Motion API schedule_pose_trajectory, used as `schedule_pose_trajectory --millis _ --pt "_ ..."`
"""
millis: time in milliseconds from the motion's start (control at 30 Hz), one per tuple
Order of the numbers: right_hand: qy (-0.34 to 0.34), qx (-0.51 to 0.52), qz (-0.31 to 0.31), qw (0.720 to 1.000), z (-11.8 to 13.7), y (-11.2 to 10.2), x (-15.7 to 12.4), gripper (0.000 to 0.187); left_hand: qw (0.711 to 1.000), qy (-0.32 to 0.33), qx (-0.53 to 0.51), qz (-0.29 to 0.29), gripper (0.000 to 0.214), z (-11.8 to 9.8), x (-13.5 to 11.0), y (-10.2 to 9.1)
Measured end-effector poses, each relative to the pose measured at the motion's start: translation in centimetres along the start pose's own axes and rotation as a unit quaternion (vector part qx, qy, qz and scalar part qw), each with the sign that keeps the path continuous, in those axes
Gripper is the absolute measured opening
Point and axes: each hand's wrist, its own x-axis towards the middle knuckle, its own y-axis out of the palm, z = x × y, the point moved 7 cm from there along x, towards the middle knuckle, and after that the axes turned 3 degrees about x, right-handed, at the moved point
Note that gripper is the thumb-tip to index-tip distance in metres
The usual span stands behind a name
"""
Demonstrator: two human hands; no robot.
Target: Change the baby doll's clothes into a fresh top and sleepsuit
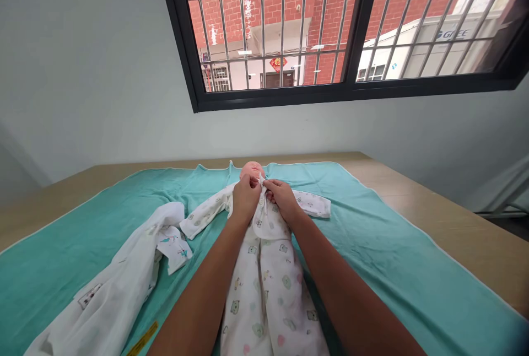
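here's the left hand (244, 197), pinched nearly closed on the printed shirt (266, 225) near its neckline, the right hand (282, 198) pinching likewise, beside the doll's head (251, 168)!

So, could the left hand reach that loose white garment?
Probably yes: the loose white garment lies nearby, with only a sleeve between, though the left hand is busy at the neckline.

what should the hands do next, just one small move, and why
I'd probably bring the left hand and right hand slightly closer together at the collar: both appear to pinch the patterned top there, close but apart, near the doll's head, while the sleeves lie out to either side.
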Motion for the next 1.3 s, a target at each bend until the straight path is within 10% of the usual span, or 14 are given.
schedule_pose_trajectory --millis 1300 --pt "-0.031 -0.054 0.006 0.998 0.4 0.1 0.0 0.025 0.972 -0.089 -0.218 -0.008 0.014 1.8 0.5 0.1"
